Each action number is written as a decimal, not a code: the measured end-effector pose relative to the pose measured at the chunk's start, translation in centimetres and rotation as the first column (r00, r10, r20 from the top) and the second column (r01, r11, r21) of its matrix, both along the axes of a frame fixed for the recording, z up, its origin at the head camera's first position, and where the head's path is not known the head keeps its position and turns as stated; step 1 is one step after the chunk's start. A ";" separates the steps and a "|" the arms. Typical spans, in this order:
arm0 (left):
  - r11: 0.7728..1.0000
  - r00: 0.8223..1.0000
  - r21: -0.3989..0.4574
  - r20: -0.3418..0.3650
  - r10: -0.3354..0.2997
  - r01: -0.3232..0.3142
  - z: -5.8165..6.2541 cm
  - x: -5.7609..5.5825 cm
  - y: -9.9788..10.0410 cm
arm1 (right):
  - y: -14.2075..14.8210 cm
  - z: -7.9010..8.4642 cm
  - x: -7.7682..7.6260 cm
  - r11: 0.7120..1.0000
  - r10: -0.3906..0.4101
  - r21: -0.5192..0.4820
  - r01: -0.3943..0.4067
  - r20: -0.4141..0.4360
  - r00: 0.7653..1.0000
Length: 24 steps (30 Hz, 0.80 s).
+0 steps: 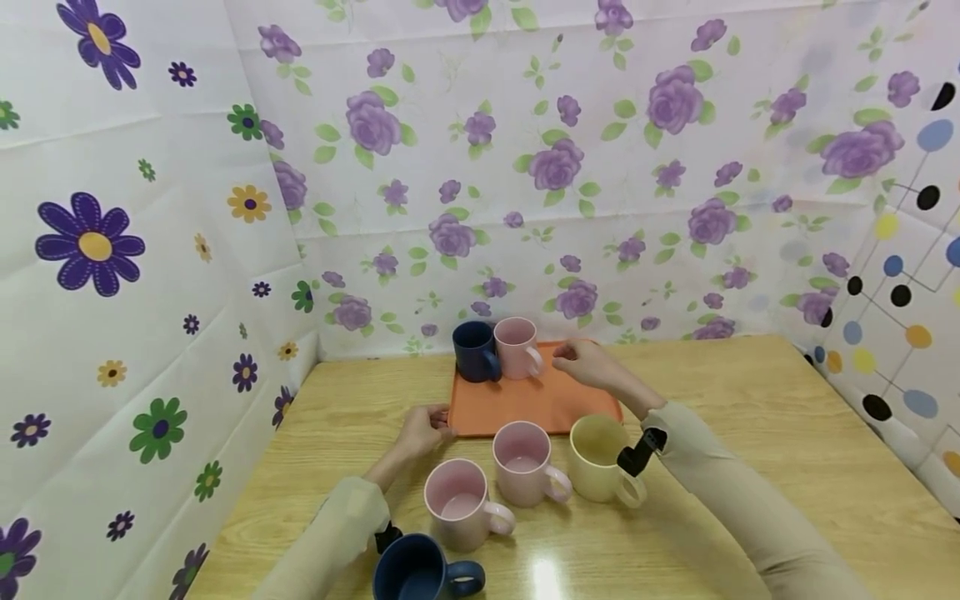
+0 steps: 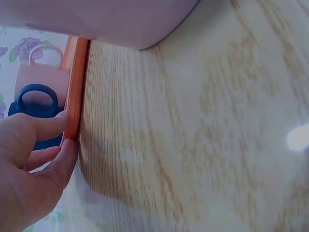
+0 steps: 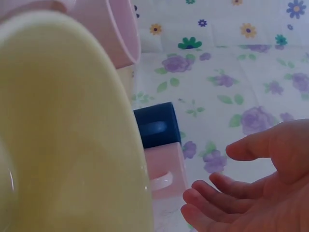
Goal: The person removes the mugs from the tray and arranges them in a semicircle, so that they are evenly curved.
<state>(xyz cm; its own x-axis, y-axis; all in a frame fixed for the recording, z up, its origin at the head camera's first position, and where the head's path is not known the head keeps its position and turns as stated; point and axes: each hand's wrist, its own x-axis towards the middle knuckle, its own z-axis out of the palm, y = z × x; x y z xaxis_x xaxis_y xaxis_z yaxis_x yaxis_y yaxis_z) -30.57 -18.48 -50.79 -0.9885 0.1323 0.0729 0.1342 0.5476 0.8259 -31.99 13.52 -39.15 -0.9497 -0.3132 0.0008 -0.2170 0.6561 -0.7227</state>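
Note:
An orange tray (image 1: 525, 410) lies on the wooden table. My left hand (image 1: 422, 430) pinches its front left corner; in the left wrist view, the thumb and fingers (image 2: 57, 124) sit on either side of the rim. A navy mug (image 1: 474, 360) and a pink mug (image 1: 514, 354) stand upright side by side at the tray's back left, handles toward the right and front. Over the tray's right part, just right of that pink mug's handle, hovers my right hand (image 1: 589, 365). Its fingers are loosely bent, thumb apart, with nothing held in the right wrist view.
In front of the tray stand two more pink mugs (image 1: 522, 479) and a yellow mug (image 1: 596, 475), which lies beneath my right forearm. Another navy mug (image 1: 414, 571) is nearest me, beside my left wrist. Patterned cloth walls (image 1: 555, 167) border the table at the back and sides.

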 end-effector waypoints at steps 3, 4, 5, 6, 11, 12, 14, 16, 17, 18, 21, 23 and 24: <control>1.000 1.000 -0.017 -0.006 -0.009 0.009 0.0 0.0 0.0 | -0.5 -0.4 -0.9 1.000 -0.002 0.030 0.001 0.050 0.999; 1.000 1.000 -0.022 -0.006 -0.010 0.010 0.0 0.0 0.0 | -0.6 -0.6 -1.2 0.999 0.006 0.034 -0.008 0.064 0.998; 1.000 1.000 -0.024 -0.004 -0.011 0.011 0.1 0.0 0.0 | -0.7 -0.8 -1.5 0.999 0.015 0.040 -0.018 0.078 0.997; 1.000 1.000 -0.026 -0.002 -0.012 0.012 0.1 -0.1 0.0 | -0.7 -1.0 -1.8 0.999 0.028 0.033 -0.031 0.096 0.995; 0.999 1.000 -0.033 -0.013 -0.018 0.017 0.0 0.0 0.0 | -0.1 -1.6 -3.1 0.988 0.130 -0.114 -0.102 0.275 0.953; 0.999 1.000 -0.031 -0.017 -0.018 0.017 0.0 0.1 0.0 | 0.0 -1.7 -3.4 0.983 0.150 -0.152 -0.106 0.317 0.937; 1.000 1.000 -0.023 -0.017 -0.011 0.010 -0.1 0.1 0.0 | 0.2 -2.0 -3.8 0.975 0.180 -0.187 -0.117 0.364 0.914; 1.000 1.000 -0.018 -0.019 -0.004 0.004 -0.1 0.1 0.0 | 0.3 -2.2 -4.2 0.972 0.190 -0.205 -0.116 0.396 0.898; 1.000 1.000 -0.012 -0.018 -0.002 0.002 -0.1 0.0 -0.1 | 0.3 -2.3 -4.4 0.971 0.192 -0.208 -0.114 0.408 0.892; 1.000 1.000 -0.013 -0.020 -0.003 0.002 -0.1 0.0 -0.1 | 0.2 -2.4 -4.6 0.971 0.194 -0.213 -0.112 0.418 0.888; 1.000 1.000 -0.010 -0.023 -0.006 0.006 -0.1 0.0 -0.1 | -0.1 -2.6 -5.0 0.966 0.209 -0.234 -0.112 0.442 0.873; 1.000 1.000 -0.010 -0.024 -0.011 0.011 -0.1 -0.1 -0.2 | -0.3 -2.7 -5.2 0.961 0.217 -0.253 -0.108 0.456 0.863; 1.000 1.000 -0.013 -0.024 -0.014 0.014 -0.1 -0.1 -0.2 | -0.4 -2.8 -5.2 0.959 0.223 -0.260 -0.110 0.460 0.859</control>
<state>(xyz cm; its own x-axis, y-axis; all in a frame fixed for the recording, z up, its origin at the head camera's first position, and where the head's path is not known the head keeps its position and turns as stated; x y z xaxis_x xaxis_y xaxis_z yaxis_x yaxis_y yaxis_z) -30.69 -18.67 -50.90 -0.9845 0.1474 0.0945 0.1615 0.5558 0.8155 -37.23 13.14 -41.93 -0.7822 -0.5123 -0.3547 0.1021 0.4562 -0.8840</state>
